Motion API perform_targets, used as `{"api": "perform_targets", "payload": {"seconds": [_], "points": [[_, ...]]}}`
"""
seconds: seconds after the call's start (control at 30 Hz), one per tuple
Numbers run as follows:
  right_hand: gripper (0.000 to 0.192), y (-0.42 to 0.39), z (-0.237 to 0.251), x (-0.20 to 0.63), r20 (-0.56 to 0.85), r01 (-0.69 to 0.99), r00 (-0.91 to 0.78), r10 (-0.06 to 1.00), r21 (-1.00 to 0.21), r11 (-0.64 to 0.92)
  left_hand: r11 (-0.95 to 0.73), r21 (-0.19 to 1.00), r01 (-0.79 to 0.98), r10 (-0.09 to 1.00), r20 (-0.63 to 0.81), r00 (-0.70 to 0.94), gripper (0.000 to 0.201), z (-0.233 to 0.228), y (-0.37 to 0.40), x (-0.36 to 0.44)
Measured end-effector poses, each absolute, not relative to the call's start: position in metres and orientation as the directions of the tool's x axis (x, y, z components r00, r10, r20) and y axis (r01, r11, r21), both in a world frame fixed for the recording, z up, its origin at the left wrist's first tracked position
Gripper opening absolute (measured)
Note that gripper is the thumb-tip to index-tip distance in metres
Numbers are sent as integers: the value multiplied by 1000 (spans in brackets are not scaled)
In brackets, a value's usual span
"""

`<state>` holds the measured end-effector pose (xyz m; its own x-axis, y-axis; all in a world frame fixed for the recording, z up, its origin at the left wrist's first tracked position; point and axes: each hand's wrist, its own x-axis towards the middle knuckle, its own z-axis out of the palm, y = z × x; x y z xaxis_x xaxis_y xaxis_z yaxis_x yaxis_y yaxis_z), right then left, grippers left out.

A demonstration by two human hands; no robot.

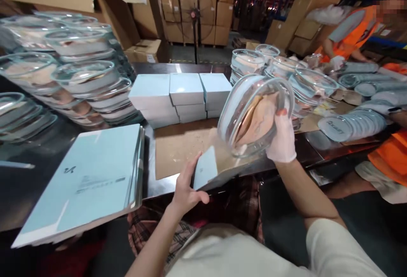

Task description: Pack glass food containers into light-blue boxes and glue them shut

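My right hand [282,137], in a white glove, grips a clear plastic pouch [254,118] with pale blue sides, raised and tilted above the table. Folded peach-coloured contents show through its clear face. My bare left hand [187,184] is at the near table edge, its fingers along the left side of a small light-blue box [206,169]. The thumb sticks out below the box. Part of the box is in shadow, so its far end is unclear. Behind it lies a brown cardboard sheet [178,150].
Stacked light-blue boxes [186,84] stand behind the cardboard. Flat blue cartons [101,175] lie at left, near tall piles of clear pouches [85,73]. More pouches [313,82] are stacked at right, beside a row of round-ended pouches [346,124]. A co-worker in an orange vest [358,31] stands beyond.
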<state>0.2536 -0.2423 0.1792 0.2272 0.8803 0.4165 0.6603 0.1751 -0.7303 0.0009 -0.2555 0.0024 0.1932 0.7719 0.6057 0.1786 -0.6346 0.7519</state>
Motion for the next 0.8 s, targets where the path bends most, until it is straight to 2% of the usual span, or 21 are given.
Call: {"api": "perform_targets", "payload": {"seconds": [0.03,0.1,0.17,0.2,0.23,0.3,0.33,0.37,0.4,0.47,0.5,0.57,0.67,0.7,0.73,0.8], "points": [[88,-246,175,249,485,675,181,855,-694,251,-594,786,170,804,589,87,108,-9,-257,2],[89,-251,164,247,586,666,-23,810,-596,450,-510,848,145,845,525,-100,101,-30,-261,4],[90,-256,149,254,630,649,-237,740,-464,603,-464,879,110,861,477,-179,101,-46,-265,6],[90,-259,139,259,645,641,-269,716,-434,632,-456,884,98,864,467,-190,100,-51,-266,6],[88,-261,126,264,679,636,-221,700,-443,631,-461,883,90,860,469,-200,97,-54,-267,6],[73,-265,94,270,741,602,20,671,-545,583,-531,843,81,817,535,-212,90,-56,-269,3],[64,-267,76,270,738,564,135,661,-606,561,-584,808,78,783,586,-208,88,-55,-270,1],[63,-269,59,268,718,517,205,665,-656,549,-636,767,81,747,639,-185,87,-53,-270,-1],[73,-271,43,263,682,467,209,701,-699,541,-679,729,88,717,684,-138,83,-50,-271,-4],[95,-272,22,249,604,387,91,792,-754,530,-718,689,105,689,724,-39,64,-43,-272,-9],[97,-271,17,239,574,347,31,818,-774,530,-720,686,108,689,725,-13,58,-40,-272,-10],[84,-268,19,219,543,271,7,840,-810,521,-724,683,97,685,728,-19,57,-33,-273,-9],[45,-262,36,191,470,171,227,853,-881,440,-693,715,94,708,699,-96,36,-24,-273,-3],[30,-260,43,184,421,125,307,854,-907,403,-680,727,95,716,686,-129,37,-22,-272,-2],[28,-259,49,178,366,65,364,856,-927,368,-677,730,96,713,683,-157,42,-21,-270,-1],[52,-257,57,175,265,-65,393,881,-947,314,-692,708,140,695,706,-137,46,-19,-266,-6]]}}
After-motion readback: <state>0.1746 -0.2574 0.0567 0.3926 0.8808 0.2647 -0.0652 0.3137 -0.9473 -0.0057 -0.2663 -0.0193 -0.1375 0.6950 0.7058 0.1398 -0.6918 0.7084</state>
